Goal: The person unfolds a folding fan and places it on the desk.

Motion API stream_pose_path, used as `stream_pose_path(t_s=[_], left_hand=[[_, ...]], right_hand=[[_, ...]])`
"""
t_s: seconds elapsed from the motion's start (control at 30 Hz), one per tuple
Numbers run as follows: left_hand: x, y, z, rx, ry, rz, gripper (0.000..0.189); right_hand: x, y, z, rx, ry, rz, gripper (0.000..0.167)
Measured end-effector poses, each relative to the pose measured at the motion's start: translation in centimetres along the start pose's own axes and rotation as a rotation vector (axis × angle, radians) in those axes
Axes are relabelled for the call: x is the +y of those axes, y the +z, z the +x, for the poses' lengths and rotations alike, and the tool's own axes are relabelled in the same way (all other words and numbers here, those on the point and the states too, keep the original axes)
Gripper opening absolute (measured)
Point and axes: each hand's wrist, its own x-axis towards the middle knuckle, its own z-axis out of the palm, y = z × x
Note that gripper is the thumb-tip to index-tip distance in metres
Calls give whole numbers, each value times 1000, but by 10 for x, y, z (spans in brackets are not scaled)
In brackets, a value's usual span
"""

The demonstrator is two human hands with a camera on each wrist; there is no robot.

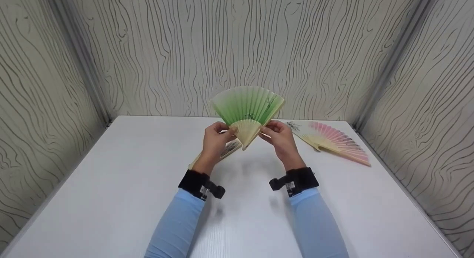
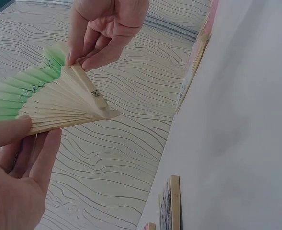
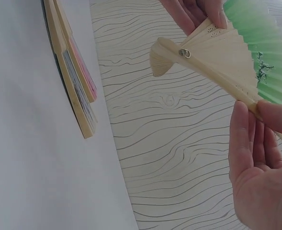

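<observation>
A green folding fan [image 1: 247, 106], spread wide and fading to white at its outer edge, is held up above the table between both hands. The left hand [image 1: 216, 141] pinches its left outer rib between thumb and fingers. At the opposite rib, the right hand [image 1: 281, 139] grips in the same way. The pale wooden ribs [image 2: 64, 98] meet at a metal rivet [image 3: 185, 53]. Small dark printed branches [image 3: 263, 68] mark the green leaf of the fan.
On the white table [image 1: 111, 198], a half-spread pink fan [image 1: 335, 139] lies to the right. Behind the left hand lie folded fans [image 3: 71, 72], partly hidden in the head view. Wood-patterned panels [image 1: 237, 47] enclose the back and sides.
</observation>
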Motion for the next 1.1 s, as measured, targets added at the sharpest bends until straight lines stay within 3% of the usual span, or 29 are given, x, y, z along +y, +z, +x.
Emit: stream_pose_path(t_s=[0.2, 0.37, 0.57, 0.83, 0.97, 1.1], left_hand=[[0, -1, 0, 31, 17, -53, 10], [0, -1, 2, 77, 19, -108, 8], [-1, -3, 5, 162, 2, -246, 9], [-3, 0, 6, 301, 18, -369, 9], [-5, 0, 5, 392, -23, -346, 10], [-5, -11, 7, 399, -73, -327, 11]], right_hand=[[1, -1, 1, -6, 14, 16, 25], [2, -2, 2, -12, 25, 43, 36], [3, -3, 2, -10, 71, 108, 42], [1, -3, 0, 0, 296, 406, 12], [0, -2, -1, 8, 362, 424, 10], [-4, -6, -1, 75, 337, 400, 6]])
